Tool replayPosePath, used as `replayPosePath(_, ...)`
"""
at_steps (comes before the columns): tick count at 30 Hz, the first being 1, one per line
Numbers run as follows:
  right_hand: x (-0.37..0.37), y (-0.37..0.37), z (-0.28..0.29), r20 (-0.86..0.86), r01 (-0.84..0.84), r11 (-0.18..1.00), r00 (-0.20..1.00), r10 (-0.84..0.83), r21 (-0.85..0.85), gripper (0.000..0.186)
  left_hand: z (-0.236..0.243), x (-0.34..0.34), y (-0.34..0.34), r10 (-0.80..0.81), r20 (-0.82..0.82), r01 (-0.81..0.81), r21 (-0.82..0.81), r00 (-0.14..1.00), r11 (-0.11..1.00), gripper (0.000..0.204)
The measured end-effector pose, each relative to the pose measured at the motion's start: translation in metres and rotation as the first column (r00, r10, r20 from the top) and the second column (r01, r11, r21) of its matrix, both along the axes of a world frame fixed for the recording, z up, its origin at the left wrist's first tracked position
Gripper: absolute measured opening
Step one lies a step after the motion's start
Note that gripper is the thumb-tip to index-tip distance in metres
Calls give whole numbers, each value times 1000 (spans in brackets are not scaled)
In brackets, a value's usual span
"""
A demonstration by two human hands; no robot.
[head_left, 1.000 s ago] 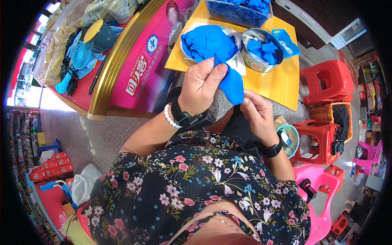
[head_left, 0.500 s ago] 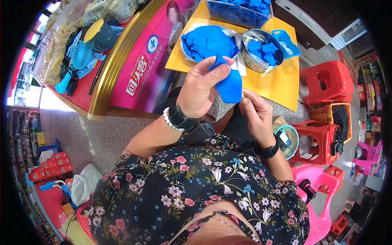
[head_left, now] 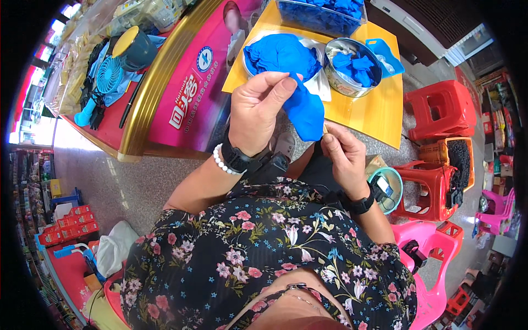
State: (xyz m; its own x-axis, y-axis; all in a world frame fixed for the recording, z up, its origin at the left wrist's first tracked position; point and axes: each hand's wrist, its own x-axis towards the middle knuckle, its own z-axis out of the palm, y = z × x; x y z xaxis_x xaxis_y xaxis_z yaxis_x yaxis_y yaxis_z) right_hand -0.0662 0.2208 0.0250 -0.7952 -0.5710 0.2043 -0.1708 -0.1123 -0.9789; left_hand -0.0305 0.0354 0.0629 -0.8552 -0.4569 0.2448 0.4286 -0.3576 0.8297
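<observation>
My left hand [head_left: 258,110] pinches a limp blue rubbery piece [head_left: 304,114], likely a glove, between thumb and fingers. My right hand [head_left: 344,157] is closed on a thin pale stick [head_left: 325,128] at the lower end of that piece; much of the stick is hidden. Just beyond them, a white dish heaped with similar blue pieces [head_left: 283,55] rests on a yellow tabletop [head_left: 368,126], beside a round tin [head_left: 346,91] holding more blue pieces. A clear tub [head_left: 324,19] of blue pieces is behind, and a small blue plastic container [head_left: 388,58] is at right.
A pink counter with gold edge [head_left: 137,137] is left, carrying a fan [head_left: 109,74] and mug [head_left: 137,49]. Red stools [head_left: 440,107], an orange crate [head_left: 465,165], a teal basin [head_left: 385,195] and pink chair [head_left: 426,291] stand right. A white bag [head_left: 113,247] lies lower left.
My left hand shifted down half a second ago, then moved up and left, drawing the blue piece with it and changing its folds. My right hand stays near the piece's lower end.
</observation>
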Motion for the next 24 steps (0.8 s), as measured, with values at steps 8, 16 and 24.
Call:
replayPosePath(8, -1, 5, 3, 170, -73, 996, 982, 82, -56, 25, 3, 1, -3, 14, -46, -26, -258, 999, 966, 11)
replayPosePath(16, -6, 0, 6, 229, -71, 987, 968, 102, -141, 29, 0, 0, 10, -174, -29, 177, 125, 984, 976, 19)
replayPosePath(24, -6, 1, 8, 115, -67, 998, 991, 68, -13, 23, 2, -1, 4, -234, 18, 211, 369, 972, 905, 24)
